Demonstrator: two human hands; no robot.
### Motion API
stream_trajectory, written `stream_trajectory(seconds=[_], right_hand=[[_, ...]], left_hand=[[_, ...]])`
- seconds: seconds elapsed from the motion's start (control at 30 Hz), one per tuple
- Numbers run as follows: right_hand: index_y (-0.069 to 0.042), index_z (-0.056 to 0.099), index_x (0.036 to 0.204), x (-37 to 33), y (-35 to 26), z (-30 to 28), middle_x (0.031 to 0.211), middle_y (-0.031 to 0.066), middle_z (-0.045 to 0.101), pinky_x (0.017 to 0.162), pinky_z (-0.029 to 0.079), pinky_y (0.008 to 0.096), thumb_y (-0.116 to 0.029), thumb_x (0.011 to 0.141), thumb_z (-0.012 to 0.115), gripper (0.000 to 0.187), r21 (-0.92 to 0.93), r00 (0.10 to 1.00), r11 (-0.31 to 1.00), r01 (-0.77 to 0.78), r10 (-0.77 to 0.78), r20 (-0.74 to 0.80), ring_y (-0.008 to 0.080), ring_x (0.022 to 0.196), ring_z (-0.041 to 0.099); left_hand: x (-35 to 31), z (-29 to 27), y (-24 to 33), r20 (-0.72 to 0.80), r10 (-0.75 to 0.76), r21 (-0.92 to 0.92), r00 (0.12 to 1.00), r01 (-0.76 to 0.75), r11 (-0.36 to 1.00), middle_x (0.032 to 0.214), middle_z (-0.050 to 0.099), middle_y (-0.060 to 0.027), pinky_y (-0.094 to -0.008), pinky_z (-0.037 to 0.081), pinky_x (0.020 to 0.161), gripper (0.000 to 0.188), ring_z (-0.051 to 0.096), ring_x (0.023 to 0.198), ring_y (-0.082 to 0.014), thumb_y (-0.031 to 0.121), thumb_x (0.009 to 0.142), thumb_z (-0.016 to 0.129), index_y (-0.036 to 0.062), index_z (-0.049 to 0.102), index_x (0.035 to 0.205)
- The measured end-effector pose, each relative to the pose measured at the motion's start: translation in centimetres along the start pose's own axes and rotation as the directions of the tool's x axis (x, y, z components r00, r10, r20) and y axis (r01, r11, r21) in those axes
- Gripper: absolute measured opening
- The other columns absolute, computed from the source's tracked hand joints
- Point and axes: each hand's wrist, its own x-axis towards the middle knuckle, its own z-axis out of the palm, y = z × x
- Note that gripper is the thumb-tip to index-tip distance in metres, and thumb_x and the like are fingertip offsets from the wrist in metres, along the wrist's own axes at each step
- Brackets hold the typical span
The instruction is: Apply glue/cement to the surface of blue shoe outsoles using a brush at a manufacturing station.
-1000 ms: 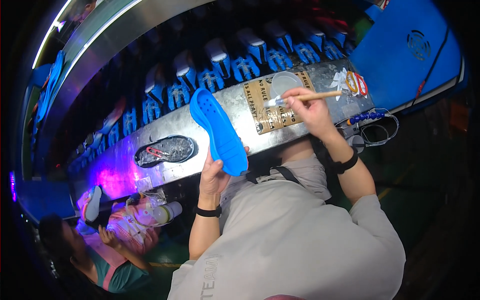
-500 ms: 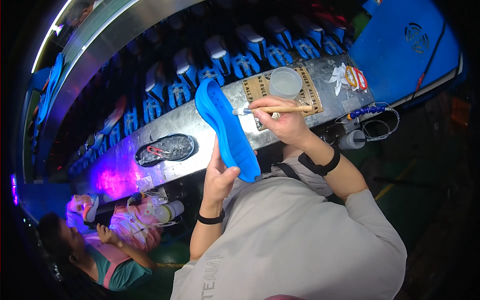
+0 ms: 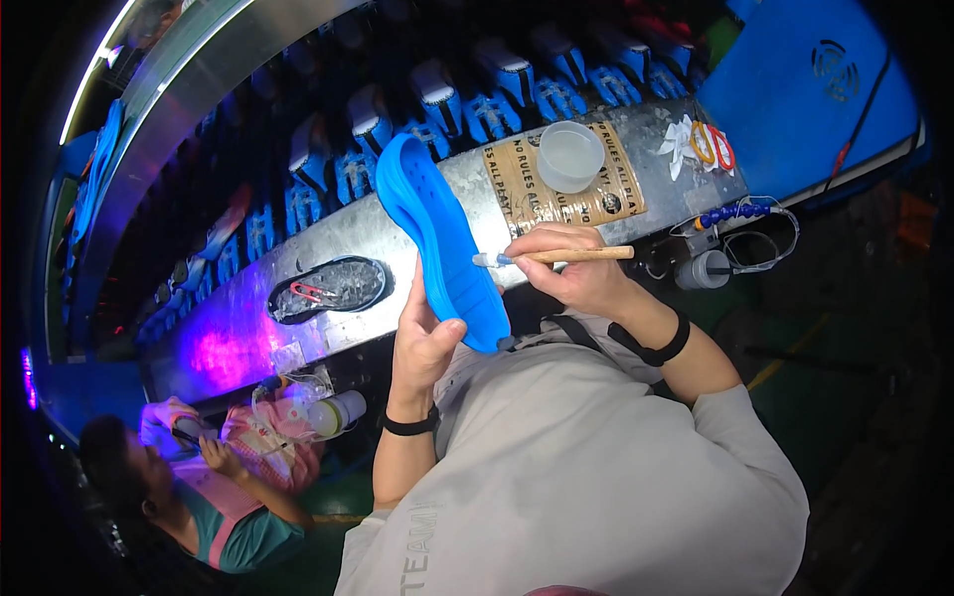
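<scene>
A blue shoe sole [image 3: 444, 238] is held up in front of me, tilted, its hollow inner side facing right. My left hand [image 3: 425, 338] grips it near the heel end, thumb on the near edge and some fingers hidden behind it. My right hand [image 3: 576, 266] is closed round a brush [image 3: 586, 254] with a wooden handle. The pale bristles meet the sole's inner face about midway along, near its right edge. Beyond the right hand, a translucent tub [image 3: 570, 157] of cloudy liquid stands on a piece of printed brown cardboard [image 3: 517, 189].
A black oval tray [image 3: 330, 289] with a red clip-like item lies on the metal bench [image 3: 234, 343]. Scissors [image 3: 712, 146] with orange and red handles rest at the right. Blue shoe parts [image 3: 492, 117] line the rack behind. A co-worker [image 3: 199, 497] sits at lower left.
The brush has slid down along the sole toward the heel, my right hand moving with it. The sole has shifted slightly left and up.
</scene>
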Motion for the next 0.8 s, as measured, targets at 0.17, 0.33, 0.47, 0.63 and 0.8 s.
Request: stream_trajectory(seconds=[0.17, 0.33, 0.47, 0.63, 0.8], right_hand=[[-0.003, 0.071, 0.089, -0.7, -0.9, -0.2, 0.082, 0.0075, 0.069, 0.061, 0.050, 0.0326, -0.008, 0.086, 0.067, 0.008, 0.037, 0.998, 0.998, 0.056, -0.057, 0.022, 0.0211, 0.068, 0.063], [-0.003, 0.071, 0.088, -1.3, -1.8, -0.7, 0.082, 0.0069, 0.069, 0.060, 0.048, 0.0309, -0.009, 0.085, 0.068, 0.007, 0.024, 0.994, 0.999, -0.025, 0.023, 0.107, 0.0184, 0.063, 0.058], [-0.004, 0.071, 0.089, -1.6, -2.2, -0.8, 0.082, 0.0055, 0.069, 0.060, 0.048, 0.0306, -0.009, 0.086, 0.068, 0.007, 0.050, 0.995, 0.999, -0.021, 0.016, 0.098, 0.0169, 0.065, 0.058], [-0.002, 0.071, 0.092, -1.7, -2.8, -1.7, 0.084, 0.0041, 0.068, 0.065, 0.048, 0.0273, -0.008, 0.089, 0.066, 0.008, 0.219, 0.975, 0.951, -0.220, 0.217, 0.034, 0.0110, 0.074, 0.061], [0.000, 0.070, 0.100, -2.0, -1.4, -2.8, 0.088, 0.0037, 0.069, 0.073, 0.049, 0.0236, -0.007, 0.094, 0.061, 0.013, 0.396, 0.947, 0.905, -0.155, 0.251, -0.201, 0.0092, 0.080, 0.061]], left_hand=[[-0.1, 0.3, 0.2, -0.092, 0.092, 0.112, 0.992, -0.081, 0.990, 0.138, 0.052, -0.0164, -0.0429, 0.051, 0.100, 0.106, 0.061, 0.118, -0.0311, 0.034, 0.078, 0.082, 0.0014, 0.018, 0.157], [0.0, 0.3, 0.3, -0.135, 0.142, 0.123, 0.981, -0.126, 0.984, 0.133, 0.055, -0.0165, -0.0418, 0.050, 0.100, 0.110, 0.061, 0.116, -0.0298, 0.030, 0.076, 0.084, 0.0011, 0.015, 0.158], [0.3, 0.4, 0.6, -0.059, 0.085, 0.061, 0.995, -0.081, 0.995, 0.130, 0.056, -0.0181, -0.0430, 0.050, 0.100, 0.107, 0.061, 0.117, -0.0312, 0.029, 0.077, 0.083, 0.0008, 0.017, 0.156], [0.3, 0.4, 0.5, -0.054, 0.094, 0.030, 0.994, -0.093, 0.995, 0.130, 0.056, -0.0196, -0.0469, 0.051, 0.099, 0.105, 0.061, 0.117, -0.0347, 0.031, 0.079, 0.081, 0.0024, 0.016, 0.156], [0.4, 0.1, 0.4, -0.042, 0.125, 0.044, 0.991, -0.123, 0.991, 0.139, 0.050, -0.0245, -0.0447, 0.060, 0.087, 0.098, 0.061, 0.117, -0.0417, 0.051, 0.081, 0.077, 0.0001, 0.030, 0.150]])
